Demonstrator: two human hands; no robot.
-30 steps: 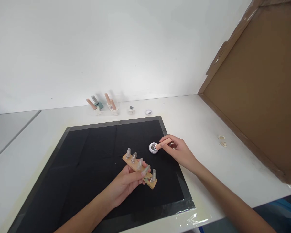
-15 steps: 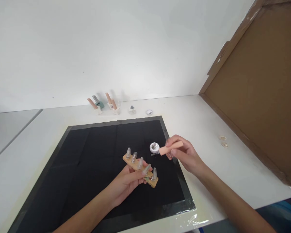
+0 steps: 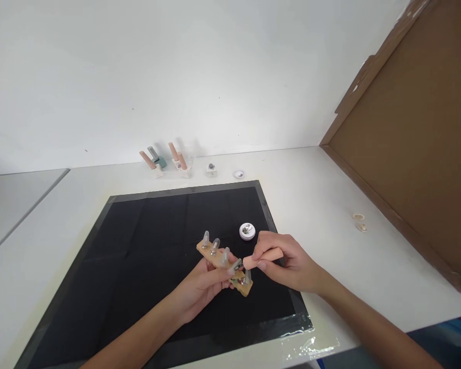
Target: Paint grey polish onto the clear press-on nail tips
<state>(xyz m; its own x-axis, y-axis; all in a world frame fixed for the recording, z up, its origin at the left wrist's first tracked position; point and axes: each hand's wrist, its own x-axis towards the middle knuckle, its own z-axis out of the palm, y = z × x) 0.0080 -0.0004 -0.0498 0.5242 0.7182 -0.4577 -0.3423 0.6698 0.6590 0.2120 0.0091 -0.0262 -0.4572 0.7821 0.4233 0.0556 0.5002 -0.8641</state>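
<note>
My left hand (image 3: 209,282) is closed around a narrow wooden nail-tip stand (image 3: 203,248), held tilted over the black mat. Several clear nail tips (image 3: 214,246) stand up from it on small silver mounts. One of them, the nail tip (image 3: 236,266) by my left thumb, leans to the right. My right hand (image 3: 284,259) pinches the peach-coloured handle of a nail polish brush (image 3: 263,258). The brush's tip end is at the leaning nail tip; whether they touch I cannot tell. A round white dish (image 3: 247,231) with small shiny bits lies just beyond my hands.
Several polish bottles (image 3: 182,166) with slanted handles stand at the back, with a small clear jar (image 3: 211,170) and a second white dish (image 3: 238,175) beside them. Two small pale discs (image 3: 360,222) lie right. A brown cardboard panel (image 3: 415,148) rises at right. The black mat (image 3: 138,256) is taped down.
My right hand has moved down and left with the nail polish brush, from beside the dish to the leaning nail tip. My left hand keeps the stand nearly in place.
</note>
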